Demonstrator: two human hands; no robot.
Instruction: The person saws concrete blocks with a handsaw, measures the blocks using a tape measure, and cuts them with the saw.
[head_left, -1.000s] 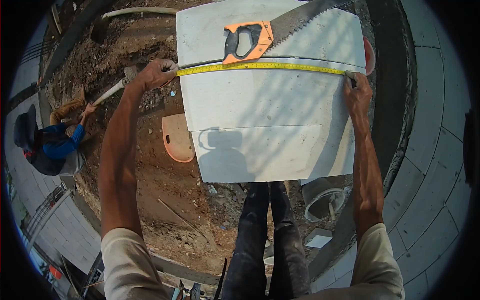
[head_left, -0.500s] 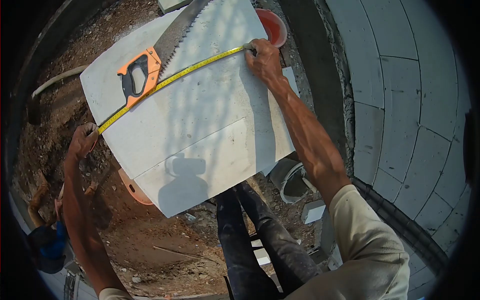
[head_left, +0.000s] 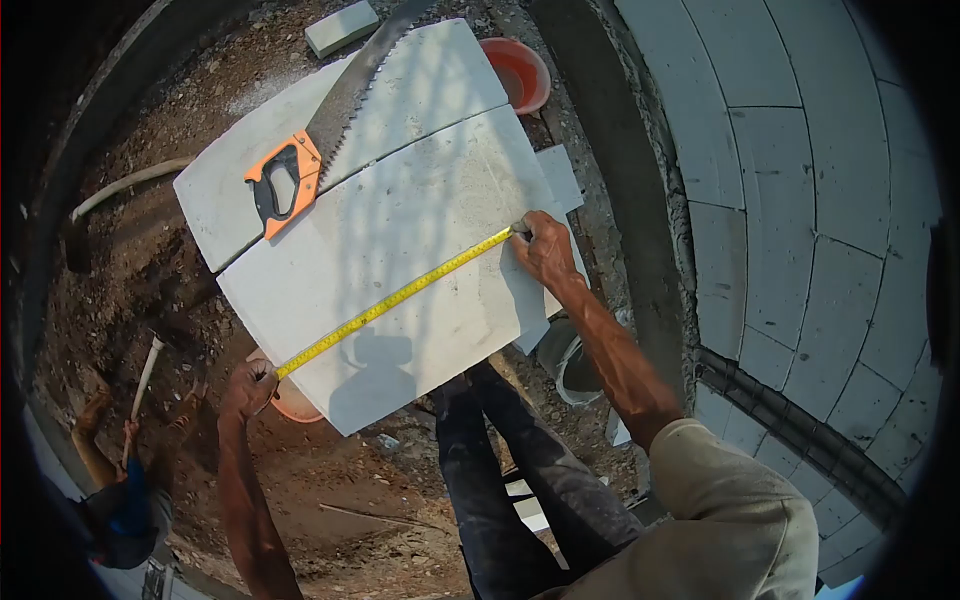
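Tape (head_left: pixel 395 298), yellow and marked along its length, runs between my two hands, slanting over the near slab (head_left: pixel 450 190) from its left edge towards its right side. My left hand (head_left: pixel 246 388) has its fingers closed on the left end, just off the slab's edge; I cannot tell whether they hide a case. My right hand (head_left: pixel 545 248) pinches the other end between thumb and fingers, low over the slab, short of its right edge. With a grip at each end, the strip looks drawn nearly straight, which I judge lets its marks lie readable above the pale face.

The saw (head_left: pixel 288 185) lies on the far slab (head_left: pixel 445 70), its orange and black handle close to the seam and its blade reaching out past the far edge. Set there, it seems to leave the strip's path free. A red bucket (head_left: pixel 535 78) is by the far slab's right corner, and a grey bucket (head_left: pixel 578 370) is at the near right. To the left, another person (head_left: pixel 128 505) holds a pale wooden shaft (head_left: pixel 146 378), well apart from my hands.
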